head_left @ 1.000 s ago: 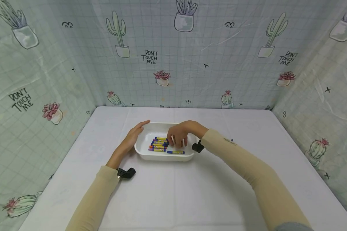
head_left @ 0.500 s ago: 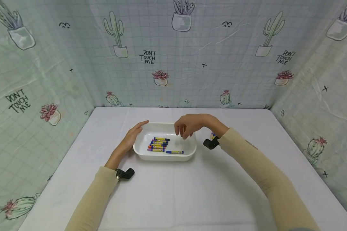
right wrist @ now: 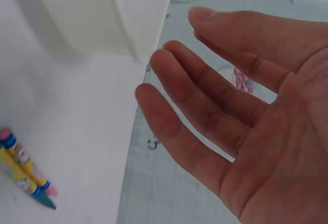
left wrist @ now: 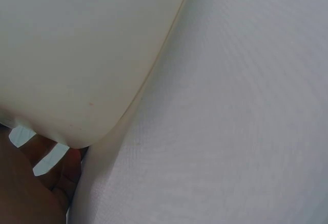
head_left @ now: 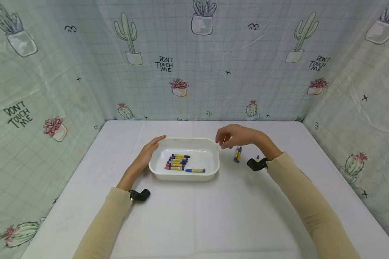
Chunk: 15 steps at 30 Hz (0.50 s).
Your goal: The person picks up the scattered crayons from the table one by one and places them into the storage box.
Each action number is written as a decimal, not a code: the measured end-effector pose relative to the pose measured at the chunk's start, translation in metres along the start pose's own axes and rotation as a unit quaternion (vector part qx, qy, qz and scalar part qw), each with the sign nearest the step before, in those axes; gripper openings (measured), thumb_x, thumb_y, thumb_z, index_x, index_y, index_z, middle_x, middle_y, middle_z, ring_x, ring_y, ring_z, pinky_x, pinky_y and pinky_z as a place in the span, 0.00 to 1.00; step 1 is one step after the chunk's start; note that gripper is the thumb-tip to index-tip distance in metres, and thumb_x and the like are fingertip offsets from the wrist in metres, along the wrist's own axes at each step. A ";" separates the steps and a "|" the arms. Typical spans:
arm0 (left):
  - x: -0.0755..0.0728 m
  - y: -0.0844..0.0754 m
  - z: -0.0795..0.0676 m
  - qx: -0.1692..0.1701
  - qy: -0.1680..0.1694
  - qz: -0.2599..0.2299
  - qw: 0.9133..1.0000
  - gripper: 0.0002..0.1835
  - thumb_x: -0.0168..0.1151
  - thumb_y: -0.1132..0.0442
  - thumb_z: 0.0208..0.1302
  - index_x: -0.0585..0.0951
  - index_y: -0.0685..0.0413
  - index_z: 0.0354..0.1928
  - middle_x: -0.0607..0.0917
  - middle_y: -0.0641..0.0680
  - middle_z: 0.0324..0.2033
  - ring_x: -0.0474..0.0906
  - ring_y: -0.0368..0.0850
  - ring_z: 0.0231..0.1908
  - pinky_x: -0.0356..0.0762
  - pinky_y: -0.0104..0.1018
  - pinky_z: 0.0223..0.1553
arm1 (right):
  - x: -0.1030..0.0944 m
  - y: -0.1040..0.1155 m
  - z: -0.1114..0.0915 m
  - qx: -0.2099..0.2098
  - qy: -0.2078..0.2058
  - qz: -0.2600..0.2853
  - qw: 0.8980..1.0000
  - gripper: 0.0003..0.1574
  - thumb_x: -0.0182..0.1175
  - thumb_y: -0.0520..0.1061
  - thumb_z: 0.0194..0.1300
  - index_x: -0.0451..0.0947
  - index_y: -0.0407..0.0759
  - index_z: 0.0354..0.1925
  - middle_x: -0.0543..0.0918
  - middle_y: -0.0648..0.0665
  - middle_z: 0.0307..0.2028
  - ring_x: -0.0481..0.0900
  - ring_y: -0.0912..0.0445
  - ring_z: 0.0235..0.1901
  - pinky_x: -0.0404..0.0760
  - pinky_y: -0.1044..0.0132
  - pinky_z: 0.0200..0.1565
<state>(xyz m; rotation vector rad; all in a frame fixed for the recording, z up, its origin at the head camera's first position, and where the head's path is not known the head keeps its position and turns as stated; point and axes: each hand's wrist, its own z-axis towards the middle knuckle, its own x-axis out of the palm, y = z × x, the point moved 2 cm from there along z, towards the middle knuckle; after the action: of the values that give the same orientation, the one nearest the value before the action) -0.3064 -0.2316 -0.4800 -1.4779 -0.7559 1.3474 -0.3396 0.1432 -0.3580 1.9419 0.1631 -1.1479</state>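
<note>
A white tray (head_left: 201,177) stands on the table, holding several crayons (head_left: 176,162) with yellow labels in a stack toward its left side. One blue crayon (head_left: 195,171) lies apart from them near the front wall. My left hand (head_left: 144,155) rests against the tray's left end, one finger stretched along the back left corner. In the left wrist view its fingers (left wrist: 65,178) touch the outer wall. Just off the tray's back right corner hovers my right hand (head_left: 238,136), its fingers loosely bent with nothing between them, as the right wrist view shows.
Right of the tray, two crayons (head_left: 237,154) lie side by side on the white-covered table (head_left: 168,216). Another crayon (head_left: 258,158) peeks out beside the right wrist camera (head_left: 256,164). A cactus-print cloth (head_left: 214,93) encloses the back and sides.
My right hand has risen from inside the tray and moved right, past its rim, uncovering the crayons on the table. The left hand has stayed at the tray's left end.
</note>
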 end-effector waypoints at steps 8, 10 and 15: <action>0.000 -0.002 -0.001 0.000 -0.001 -0.001 1.000 0.27 0.32 0.54 0.85 0.62 0.44 0.80 0.56 0.54 0.82 0.53 0.60 0.80 0.54 0.62 0.78 | -0.001 -0.040 -0.022 0.033 -0.046 0.036 0.998 0.12 0.63 0.37 0.69 0.81 0.40 0.51 0.86 0.39 0.43 0.85 0.42 0.46 0.87 0.47 0.47; 0.000 -0.002 -0.001 0.000 -0.002 0.000 1.000 0.27 0.32 0.54 0.85 0.61 0.44 0.81 0.56 0.55 0.82 0.53 0.61 0.80 0.54 0.62 0.78 | 0.001 -0.050 -0.026 0.049 -0.048 0.037 0.997 0.13 0.62 0.36 0.70 0.80 0.38 0.52 0.86 0.38 0.44 0.85 0.41 0.46 0.87 0.45 0.47; 0.000 -0.002 -0.001 -0.004 -0.001 -0.002 1.000 0.27 0.32 0.54 0.85 0.61 0.44 0.81 0.56 0.55 0.82 0.54 0.61 0.80 0.57 0.62 0.77 | 0.008 -0.074 -0.038 0.082 -0.041 -0.008 0.996 0.14 0.61 0.33 0.68 0.81 0.36 0.52 0.86 0.37 0.46 0.85 0.48 0.44 0.86 0.57 0.43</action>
<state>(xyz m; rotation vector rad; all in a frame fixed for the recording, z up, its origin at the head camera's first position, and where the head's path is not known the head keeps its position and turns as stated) -0.3052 -0.2317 -0.4784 -1.4822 -0.7658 1.3439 -0.3462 0.2142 -0.4005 2.0340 0.0411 -1.2839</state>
